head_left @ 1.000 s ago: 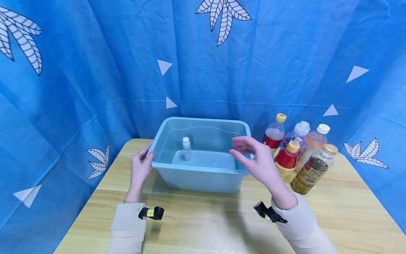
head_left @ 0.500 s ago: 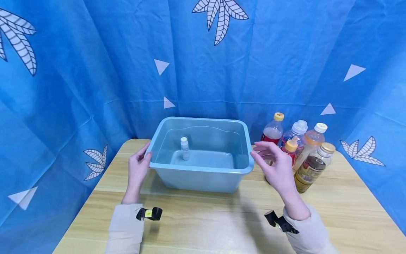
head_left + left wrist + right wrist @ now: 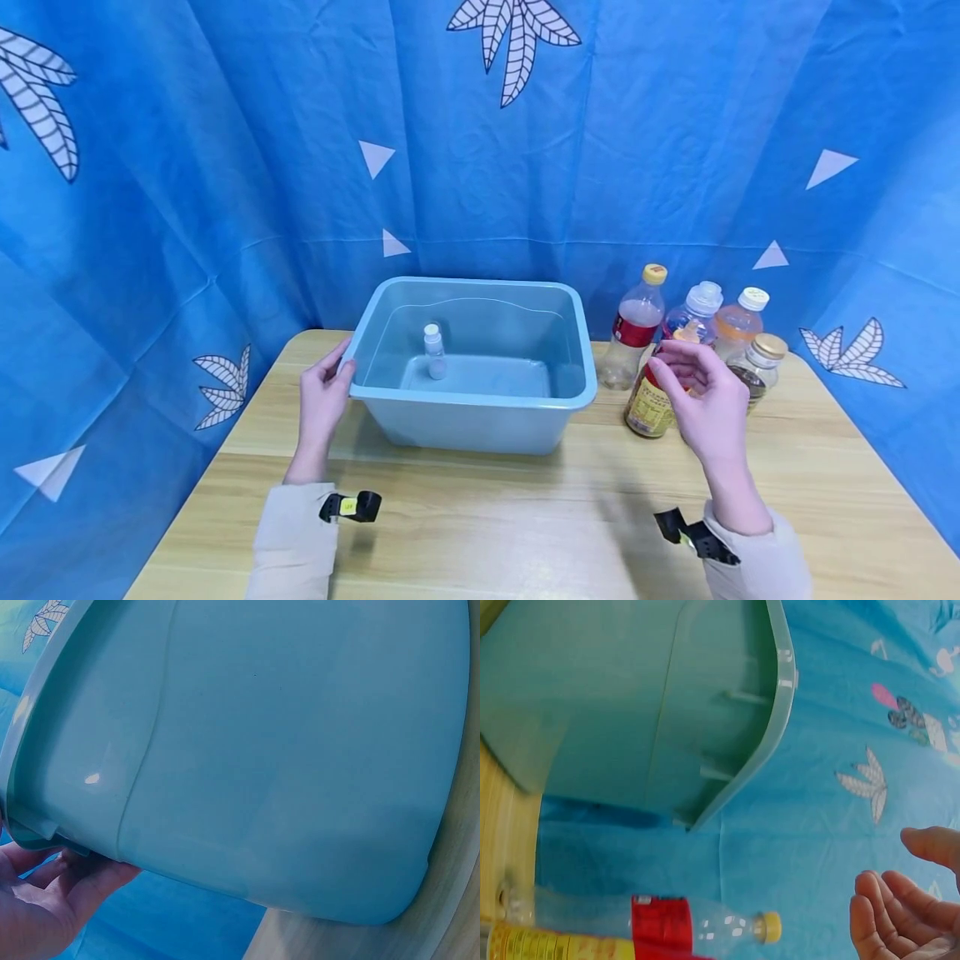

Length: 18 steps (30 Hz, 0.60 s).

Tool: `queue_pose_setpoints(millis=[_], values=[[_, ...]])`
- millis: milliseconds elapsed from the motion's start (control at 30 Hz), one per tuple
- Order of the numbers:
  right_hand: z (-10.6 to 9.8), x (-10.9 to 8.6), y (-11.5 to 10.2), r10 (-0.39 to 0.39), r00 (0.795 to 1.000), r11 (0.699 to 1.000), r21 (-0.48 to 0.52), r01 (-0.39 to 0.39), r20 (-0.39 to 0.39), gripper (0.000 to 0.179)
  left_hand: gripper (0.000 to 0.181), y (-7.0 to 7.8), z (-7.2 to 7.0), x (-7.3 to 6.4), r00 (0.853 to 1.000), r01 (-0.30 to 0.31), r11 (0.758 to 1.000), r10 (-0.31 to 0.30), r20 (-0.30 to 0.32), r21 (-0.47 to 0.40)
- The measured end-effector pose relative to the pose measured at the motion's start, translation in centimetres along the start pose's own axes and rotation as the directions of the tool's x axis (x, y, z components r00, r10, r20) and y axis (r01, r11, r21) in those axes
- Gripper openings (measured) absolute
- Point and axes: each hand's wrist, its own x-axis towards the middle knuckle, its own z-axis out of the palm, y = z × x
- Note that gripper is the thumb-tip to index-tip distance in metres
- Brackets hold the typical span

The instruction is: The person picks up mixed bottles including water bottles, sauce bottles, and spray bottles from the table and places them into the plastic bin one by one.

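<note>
A light blue plastic tub stands on the table. My left hand holds its left rim; in the left wrist view the fingers curl at the rim's underside. Inside the tub a small clear bottle with a white cap stands upright. My right hand is in the air over the bottles at the right, fingers bent loosely and thumb apart, with nothing in it. It partly hides a red sauce bottle with a yellow label. The right wrist view shows the right hand's fingers apart from the bottles.
Right of the tub stand a yellow-capped bottle with a red label, a clear-capped bottle, a white-capped orange bottle and a gold-capped dark bottle. A blue curtain hangs behind the wooden table.
My right hand has moved from above the tub's right side to the right, over the bottles. The left hand stays on the tub's rim. The view has shifted slightly.
</note>
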Motion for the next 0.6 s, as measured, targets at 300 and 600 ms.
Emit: queue_pose_setpoints(millis=[300,600], values=[[-0.6,0.3,1.7,0.071,0.992,0.995,-0.059,-0.077,-0.105,0.028,0.039,0.3,0.0,0.1,1.0,-0.003,1.0,0.003,-0.007,-0.004],[-0.3,0.7,3.3,0.138,0.98,0.984,-0.094,-0.153,-0.142,0.04,0.036,1.9,0.1,-0.3,0.997,0.077,0.996,-0.077,-0.004,0.042]])
